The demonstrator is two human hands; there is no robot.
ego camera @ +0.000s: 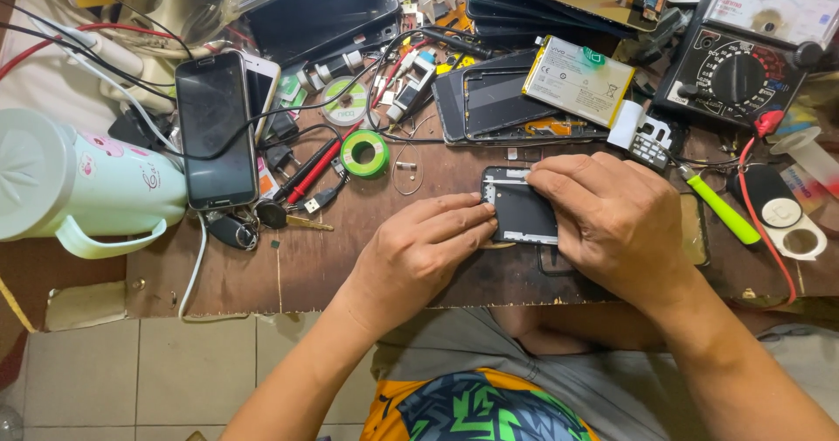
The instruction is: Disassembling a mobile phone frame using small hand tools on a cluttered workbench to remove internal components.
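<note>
The picture is bright and mostly sharp, with soft, even light that seems to come from above, so the wooden surface (pixel 350 257) shows only small, faint shadows under the left hand (pixel 419 253) and the right hand (pixel 612 218). A pale shine sits on the dark screen of the black phone (pixel 216 131) and on the white face of the meter (pixel 743 48) in the top corner. Near the edges things bend and stretch a little, like the white jug (pixel 61 183) at the left side, and the tiled floor (pixel 114 371) at the bottom looks a bit soft.
</note>
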